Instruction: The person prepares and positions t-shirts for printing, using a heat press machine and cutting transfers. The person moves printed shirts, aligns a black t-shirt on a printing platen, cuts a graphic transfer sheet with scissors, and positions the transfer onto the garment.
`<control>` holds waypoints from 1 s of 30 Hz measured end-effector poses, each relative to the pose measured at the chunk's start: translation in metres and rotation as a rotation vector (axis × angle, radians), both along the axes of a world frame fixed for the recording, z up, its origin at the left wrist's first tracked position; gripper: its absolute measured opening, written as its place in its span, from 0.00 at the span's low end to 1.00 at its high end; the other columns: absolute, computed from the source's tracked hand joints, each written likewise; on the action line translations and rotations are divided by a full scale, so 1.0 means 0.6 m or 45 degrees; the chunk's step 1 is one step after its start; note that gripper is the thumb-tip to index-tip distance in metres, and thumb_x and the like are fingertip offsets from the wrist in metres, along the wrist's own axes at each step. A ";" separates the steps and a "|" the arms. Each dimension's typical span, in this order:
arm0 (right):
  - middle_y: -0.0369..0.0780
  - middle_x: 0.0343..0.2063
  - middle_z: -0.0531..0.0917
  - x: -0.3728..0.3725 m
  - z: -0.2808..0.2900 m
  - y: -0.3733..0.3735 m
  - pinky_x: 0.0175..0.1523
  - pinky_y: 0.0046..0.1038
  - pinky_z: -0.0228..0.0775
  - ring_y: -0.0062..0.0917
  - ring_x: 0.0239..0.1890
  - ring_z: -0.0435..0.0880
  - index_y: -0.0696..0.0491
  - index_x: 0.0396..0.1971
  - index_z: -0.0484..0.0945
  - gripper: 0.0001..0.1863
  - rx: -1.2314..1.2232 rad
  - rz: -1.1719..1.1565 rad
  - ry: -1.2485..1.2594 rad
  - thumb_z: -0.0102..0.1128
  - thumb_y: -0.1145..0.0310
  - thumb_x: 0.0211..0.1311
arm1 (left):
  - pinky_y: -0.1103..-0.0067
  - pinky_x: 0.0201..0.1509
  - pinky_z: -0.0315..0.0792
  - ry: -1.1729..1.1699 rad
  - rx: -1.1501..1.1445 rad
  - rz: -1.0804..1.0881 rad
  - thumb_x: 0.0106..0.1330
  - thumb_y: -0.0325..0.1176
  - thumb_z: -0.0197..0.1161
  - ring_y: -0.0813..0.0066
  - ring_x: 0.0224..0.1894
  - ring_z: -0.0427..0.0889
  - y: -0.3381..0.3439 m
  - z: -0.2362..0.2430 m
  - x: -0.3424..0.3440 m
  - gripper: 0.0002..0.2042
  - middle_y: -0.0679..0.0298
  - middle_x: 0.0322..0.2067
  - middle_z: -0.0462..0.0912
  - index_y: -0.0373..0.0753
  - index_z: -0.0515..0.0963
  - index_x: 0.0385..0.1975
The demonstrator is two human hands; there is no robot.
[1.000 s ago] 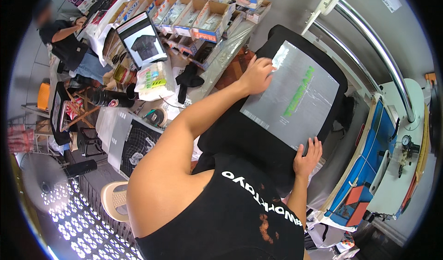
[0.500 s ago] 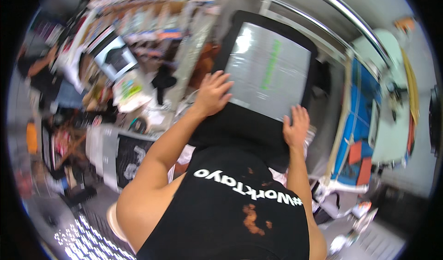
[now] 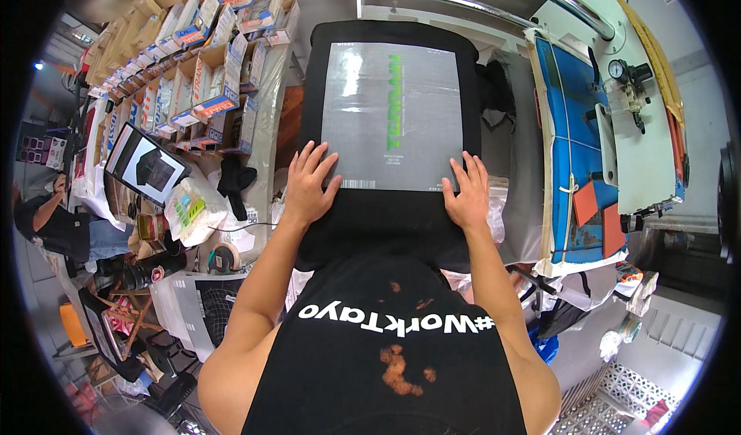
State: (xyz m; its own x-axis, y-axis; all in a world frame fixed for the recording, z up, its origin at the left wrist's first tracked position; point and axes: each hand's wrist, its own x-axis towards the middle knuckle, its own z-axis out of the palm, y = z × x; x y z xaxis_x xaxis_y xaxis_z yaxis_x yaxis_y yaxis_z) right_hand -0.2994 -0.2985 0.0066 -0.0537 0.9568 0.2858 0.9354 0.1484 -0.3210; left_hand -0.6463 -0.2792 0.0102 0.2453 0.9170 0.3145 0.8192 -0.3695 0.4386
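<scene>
A grey, shiny film sheet (image 3: 363,118) with green print running up its middle lies flat on black fabric (image 3: 378,230) spread over a flat support, which is hidden beneath. At the sheet's lower left corner rests my left hand (image 3: 310,184), fingers spread, partly on the film's edge and partly on the fabric. My right hand (image 3: 468,194) lies open at the lower right corner, with its thumb and fingers touching the sheet's edge. Neither hand grasps anything.
To the right stands a machine with a blue bed (image 3: 567,118), orange-red pads (image 3: 586,204) and a pressure gauge (image 3: 616,69). Cardboard boxes of packets (image 3: 208,88) and a screen (image 3: 147,165) are at left. A chrome rail (image 3: 571,3) crosses behind. Another person (image 3: 58,219) is far left.
My view has turned, so the sheet and fabric now appear straighter and further left. Both hands stay at the sheet's near corners, with the fingers more spread.
</scene>
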 end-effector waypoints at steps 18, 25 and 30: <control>0.40 0.64 0.69 -0.007 0.010 0.002 0.67 0.48 0.58 0.42 0.69 0.60 0.49 0.56 0.76 0.25 -0.045 0.026 -0.022 0.61 0.55 0.60 | 0.57 0.70 0.56 -0.049 -0.008 0.014 0.56 0.33 0.67 0.51 0.68 0.63 0.007 0.004 0.003 0.21 0.54 0.62 0.70 0.42 0.78 0.52; 0.39 0.65 0.69 -0.001 0.010 -0.001 0.68 0.45 0.57 0.39 0.69 0.60 0.48 0.57 0.76 0.26 -0.048 -0.021 -0.018 0.62 0.56 0.60 | 0.58 0.69 0.57 -0.031 0.009 -0.015 0.56 0.34 0.67 0.51 0.68 0.63 0.010 0.005 0.007 0.21 0.54 0.62 0.71 0.42 0.79 0.52; 0.40 0.65 0.69 -0.004 0.014 0.001 0.69 0.46 0.56 0.41 0.70 0.59 0.50 0.56 0.76 0.25 -0.063 -0.004 -0.004 0.61 0.55 0.61 | 0.57 0.69 0.57 -0.020 0.023 0.008 0.56 0.34 0.68 0.51 0.68 0.63 0.004 0.004 0.000 0.21 0.54 0.62 0.70 0.41 0.79 0.52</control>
State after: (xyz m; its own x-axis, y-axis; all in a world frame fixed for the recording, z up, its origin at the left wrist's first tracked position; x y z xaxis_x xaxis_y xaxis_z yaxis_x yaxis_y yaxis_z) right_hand -0.3016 -0.2978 0.0150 -0.0518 0.9699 0.2379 0.9367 0.1297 -0.3251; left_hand -0.6464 -0.2766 0.0126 0.2347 0.9127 0.3345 0.8147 -0.3724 0.4445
